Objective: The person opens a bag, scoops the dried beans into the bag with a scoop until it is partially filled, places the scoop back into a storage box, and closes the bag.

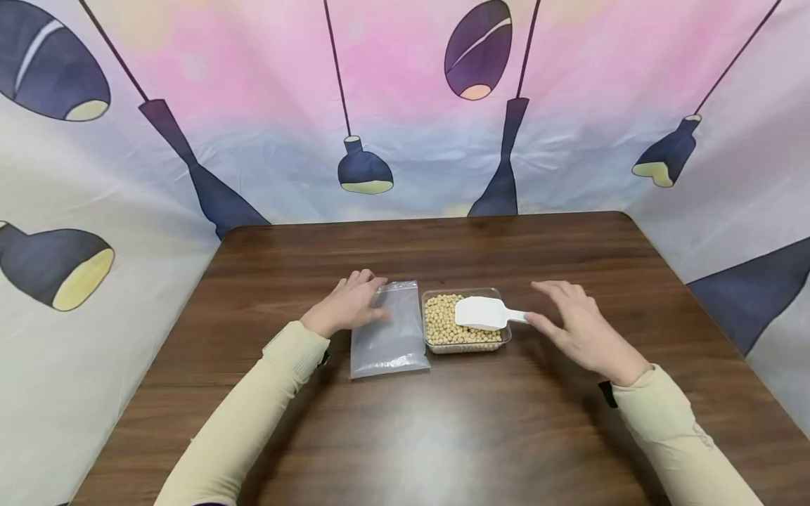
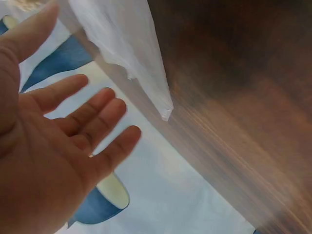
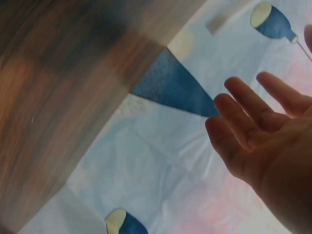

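A clear zip bag (image 1: 389, 337) lies flat on the table, left of a clear plastic tub (image 1: 468, 348) filled with pale round beans (image 1: 441, 320). Across the beans rests a white scoop (image 1: 481, 313), its handle sticking out over the tub's right rim. My left hand (image 1: 351, 302) hovers at the bag's left edge, thumb and fingers spread; in the left wrist view the palm (image 2: 48, 161) holds nothing. By the scoop handle's end is my right hand (image 1: 579, 327), fingers extended and apart. Whether its thumb touches the handle I cannot tell. The right wrist view shows its fingers (image 3: 243, 122) relaxed around nothing.
The dark brown wooden table (image 1: 405, 429) has rounded far corners. Behind and beside it hangs a cloth backdrop (image 1: 411, 105) printed with dark blue lamps. Both forearms, in pale sleeves (image 1: 240, 414), reach in from the near side.
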Available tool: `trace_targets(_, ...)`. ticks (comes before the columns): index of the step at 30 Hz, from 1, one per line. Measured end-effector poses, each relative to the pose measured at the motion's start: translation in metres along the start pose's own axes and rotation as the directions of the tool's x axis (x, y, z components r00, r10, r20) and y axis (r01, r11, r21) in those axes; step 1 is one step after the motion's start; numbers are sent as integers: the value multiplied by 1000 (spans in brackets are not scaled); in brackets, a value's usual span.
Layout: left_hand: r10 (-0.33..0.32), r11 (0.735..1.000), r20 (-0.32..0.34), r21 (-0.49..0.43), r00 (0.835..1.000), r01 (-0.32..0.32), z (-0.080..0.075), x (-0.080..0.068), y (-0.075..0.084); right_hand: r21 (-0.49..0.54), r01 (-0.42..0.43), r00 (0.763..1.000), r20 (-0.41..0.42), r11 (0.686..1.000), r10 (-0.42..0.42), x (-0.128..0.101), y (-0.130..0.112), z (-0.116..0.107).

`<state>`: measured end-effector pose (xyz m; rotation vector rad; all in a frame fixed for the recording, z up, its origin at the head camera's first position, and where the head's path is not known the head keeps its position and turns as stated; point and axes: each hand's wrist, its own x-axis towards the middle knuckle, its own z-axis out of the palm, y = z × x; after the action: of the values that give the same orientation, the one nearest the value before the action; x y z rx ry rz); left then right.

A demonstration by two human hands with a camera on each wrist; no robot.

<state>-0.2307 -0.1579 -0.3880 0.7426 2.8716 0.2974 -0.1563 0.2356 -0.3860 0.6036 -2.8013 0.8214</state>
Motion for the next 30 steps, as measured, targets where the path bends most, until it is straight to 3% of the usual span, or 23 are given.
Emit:
trace_targets(6, -72, 997, 129, 2, 989, 73, 8, 16, -7, 25, 6, 999, 45, 1000, -7, 0, 2, 15)
trace_targets(12, -105, 993, 152, -38, 983, 112, 6, 32, -16, 39, 35, 999, 27, 999, -36, 13, 0, 14)
trace_targets(15, -123, 988, 197, -63, 973, 138, 1, 41, -26, 53, 40, 999, 3, 998, -40, 23, -3, 12)
trace_targets(18, -99, 982, 224, -136, 970, 132, -2, 41, -37, 72, 54, 998, -19, 996, -53, 29, -11, 12)
trace_targets(21, -30, 969, 181, -236, 983, 73, -6, 34, -47, 92, 75, 997, -26, 993, -73, 35, -21, 11)
trace_targets(25, 49, 929, 76, -371, 996, -18, -22, 19, -49, 119, 105, 994, -47, 987, -100, 42, -34, 6)
trace_targets(27, 73, 909, 28, -413, 997, -55, -36, 10, -44, 143, 127, 989, -91, 982, -114, 45, -42, 2)
trace_targets(30, 121, 913, -46, -387, 992, -129, -63, -7, -24, 199, 170, 975, -173, 965, -136, 49, -61, -2)
